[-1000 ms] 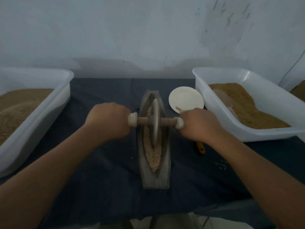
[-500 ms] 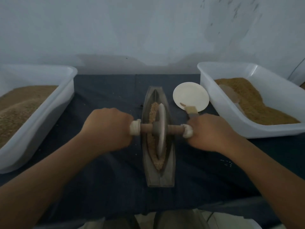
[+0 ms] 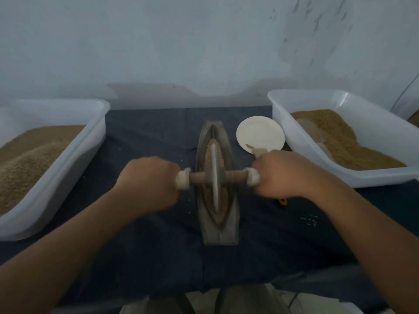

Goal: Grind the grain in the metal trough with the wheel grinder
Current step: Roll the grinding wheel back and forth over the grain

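Since 1 s ago the wheel grinder (image 3: 215,177) is rolling back twd the person, its disc now sitting approx mid-length in the metal trough (image 3: 217,232) on the bench (image 3: 147,132). The grain (image 3: 207,155) is lying along both sides of the disc. L hand (image 3: 149,180) & R hand (image 3: 281,175) are each keeping a closed grip, fingers wrapped round an axle end. Grain is still lying thick in the groove, so prob grinding is needing more passes.
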A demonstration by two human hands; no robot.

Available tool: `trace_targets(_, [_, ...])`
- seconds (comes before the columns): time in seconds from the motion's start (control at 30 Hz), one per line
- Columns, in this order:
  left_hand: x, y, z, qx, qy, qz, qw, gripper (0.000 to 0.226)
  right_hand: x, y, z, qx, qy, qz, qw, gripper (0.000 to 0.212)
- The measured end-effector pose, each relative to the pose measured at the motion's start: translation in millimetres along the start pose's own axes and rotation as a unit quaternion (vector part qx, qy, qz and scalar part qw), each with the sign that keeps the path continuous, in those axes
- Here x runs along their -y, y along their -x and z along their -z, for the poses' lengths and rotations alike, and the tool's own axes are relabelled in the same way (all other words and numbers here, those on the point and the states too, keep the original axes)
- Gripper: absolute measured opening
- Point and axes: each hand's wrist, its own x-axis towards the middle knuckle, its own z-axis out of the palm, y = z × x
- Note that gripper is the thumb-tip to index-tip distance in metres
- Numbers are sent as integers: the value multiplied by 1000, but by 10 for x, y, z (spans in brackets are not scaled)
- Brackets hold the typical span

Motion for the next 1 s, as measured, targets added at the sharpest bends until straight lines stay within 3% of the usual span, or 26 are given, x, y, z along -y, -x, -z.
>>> trace_targets(0.1, [12,56,-75,3,6,11,1000,40,13,-72,-34,-16,26,9,999,28])
trace_targets(0.23, [19,-615,-187,28,5,81,996,31,57,-635,100,-106,66,-43,991,28])
trace_targets(0.33, [25,-984,-174,47,19,109,993,27,99,-856,243,-115,95,-73,986,20])
trace_targets(0.4, [9,-902,-148,70,35,112,991,26,108,-800,297,-100,102,-59,988,17])
trace_targets(0.47, [8,-590,-131,74,37,88,993,26,95,-549,285,-32,65,-34,997,14])
trace_targets(0.57, [-12,-1,-59,-8,-10,15,1000,31,88,-67,139,28,13,-5,1000,22])
trace_targets(0.63, [-9,117,-29,-43,-28,1,999,36,55,-25,49,9,28,2,1000,28])
trace_targets(0.83, [-29,-750,-51,42,-4,91,995,25,38,-737,49,-149,77,-52,984,33])
trace_targets(1.0, [-74,-813,15,50,-12,88,995,28,30,-682,108,-71,27,-60,995,25])
